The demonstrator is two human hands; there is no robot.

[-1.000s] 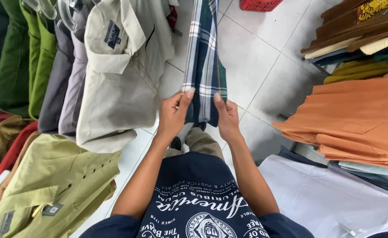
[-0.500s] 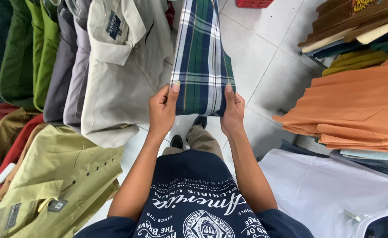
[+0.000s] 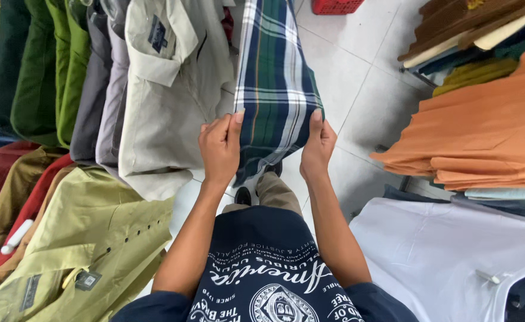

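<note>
Two hands, left hand (image 3: pixel 219 146) and right hand (image 3: pixel 317 145), each clamped on one plaid cloth (image 3: pixel 274 83)

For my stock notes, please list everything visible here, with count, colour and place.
plaid cloth: one, green, blue and white, centre, held up by both hands
hanging shirts: many, green, grey, beige, red and olive, left
folded stacks: several, orange, brown and yellow, right
white garment: one, lower right
red crate: one, top edge
floor: white tiles
left hand: grip on the cloth's left edge
right hand: grip on its right edge
</note>
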